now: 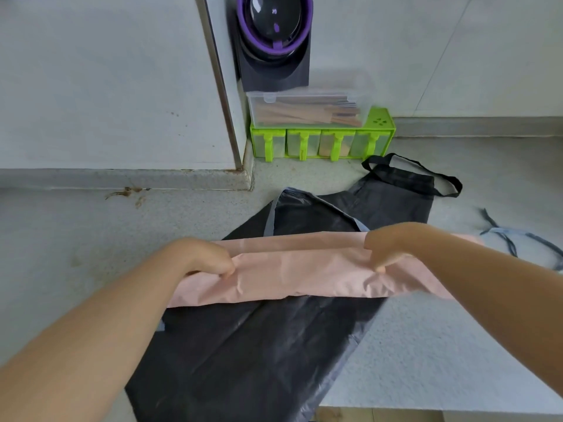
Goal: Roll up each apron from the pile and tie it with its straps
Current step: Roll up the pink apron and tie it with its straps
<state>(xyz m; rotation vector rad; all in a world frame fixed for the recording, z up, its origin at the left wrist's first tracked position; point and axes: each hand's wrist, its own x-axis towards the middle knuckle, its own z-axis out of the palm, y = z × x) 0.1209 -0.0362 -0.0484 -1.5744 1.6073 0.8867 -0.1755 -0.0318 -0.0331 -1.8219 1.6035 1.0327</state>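
A pink apron (304,274) lies folded into a long flat band across the grey counter (91,239), on top of a pile of dark aprons (259,345). My left hand (210,258) grips the band's left part with curled fingers. At the band's right part, my right hand (387,246) pinches the folded edge. A black apron with a black neck loop (426,178) lies behind. Grey-blue straps (518,239) trail on the counter at the right.
A green spice rack (320,141) stands against the wall with a clear box of chopsticks (307,109) on it. Above hangs a black and purple appliance (274,35). The counter's front edge (426,408) runs at the lower right.
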